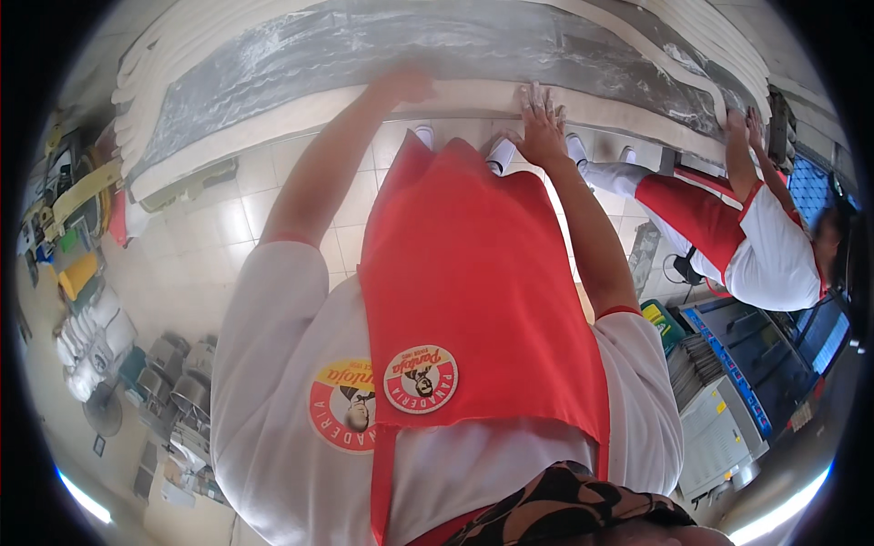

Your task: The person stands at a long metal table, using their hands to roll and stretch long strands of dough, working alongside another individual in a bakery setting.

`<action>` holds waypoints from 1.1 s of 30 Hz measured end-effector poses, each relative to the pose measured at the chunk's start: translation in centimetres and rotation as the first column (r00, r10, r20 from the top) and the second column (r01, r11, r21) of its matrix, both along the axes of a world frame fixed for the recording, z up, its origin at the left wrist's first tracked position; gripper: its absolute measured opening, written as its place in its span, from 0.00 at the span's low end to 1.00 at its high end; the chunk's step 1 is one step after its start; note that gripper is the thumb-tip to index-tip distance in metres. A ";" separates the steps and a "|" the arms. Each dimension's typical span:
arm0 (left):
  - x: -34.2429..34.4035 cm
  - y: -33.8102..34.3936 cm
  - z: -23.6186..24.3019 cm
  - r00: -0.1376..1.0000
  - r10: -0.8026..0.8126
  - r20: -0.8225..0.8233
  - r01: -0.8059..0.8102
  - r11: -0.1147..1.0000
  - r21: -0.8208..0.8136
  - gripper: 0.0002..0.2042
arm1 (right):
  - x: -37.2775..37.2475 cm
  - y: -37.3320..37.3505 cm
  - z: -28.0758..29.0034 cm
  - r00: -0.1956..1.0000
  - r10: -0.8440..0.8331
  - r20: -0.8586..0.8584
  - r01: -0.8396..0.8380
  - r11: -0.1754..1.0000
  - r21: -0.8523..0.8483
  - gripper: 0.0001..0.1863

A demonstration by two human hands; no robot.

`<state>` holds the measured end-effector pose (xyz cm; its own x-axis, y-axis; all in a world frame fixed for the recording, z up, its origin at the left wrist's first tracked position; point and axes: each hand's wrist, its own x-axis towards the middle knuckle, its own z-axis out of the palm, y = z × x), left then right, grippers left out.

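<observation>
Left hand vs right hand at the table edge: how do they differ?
The right hand lies flat with fingers spread; the left hand looks curled, though it is blurred. The right hand is dusted white; the left hand shows no dusting. Both rest on the pale strip along the table's front edge.

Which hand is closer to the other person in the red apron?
Right. The right hand presses the pale strip nearer that person; the left hand lies farther along it.

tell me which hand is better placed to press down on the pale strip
Probably the right hand: it lies flat, fingers spread, on the pale strip. The left hand is blurred at the strip's edge.
</observation>
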<state>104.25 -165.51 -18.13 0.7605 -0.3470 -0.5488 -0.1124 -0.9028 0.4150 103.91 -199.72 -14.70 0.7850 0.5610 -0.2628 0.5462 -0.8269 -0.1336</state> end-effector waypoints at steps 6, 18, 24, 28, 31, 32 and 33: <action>-1.2 -3.0 -0.4 0.961 0.274 0.042 -0.271 0.960 -0.077 0.38 | -0.1 1.1 0.8 0.998 -0.025 -0.058 0.024 1.000 -0.018 0.57; -1.5 -4.6 3.7 0.883 0.466 0.056 -0.455 0.879 -0.144 0.34 | -3.1 7.5 2.8 0.965 0.252 -0.073 -0.254 0.967 -0.024 0.52; -6.6 6.1 5.9 0.953 0.281 0.117 -0.263 0.954 -0.144 0.32 | 0.5 1.8 0.2 0.954 0.299 -0.039 -0.297 0.954 0.050 0.39; -8.0 10.3 10.2 0.932 0.320 -0.171 -0.282 0.935 0.215 0.38 | 3.3 -7.2 -2.4 0.983 0.028 0.179 -0.056 0.986 0.157 0.40; -9.0 11.5 8.0 0.955 0.294 -0.021 -0.290 0.950 0.117 0.41 | 3.4 -5.3 -1.6 0.983 0.018 0.185 -0.058 0.976 0.210 0.43; -7.6 10.2 8.9 0.943 0.322 -0.090 -0.313 0.945 0.097 0.41 | 2.8 -4.0 -1.1 0.988 0.019 0.154 -0.034 0.995 0.091 0.45; -4.7 8.0 11.4 0.932 0.327 -0.160 -0.320 0.945 0.066 0.41 | 2.0 -3.1 -1.7 0.991 0.026 0.134 -0.050 0.983 0.176 0.44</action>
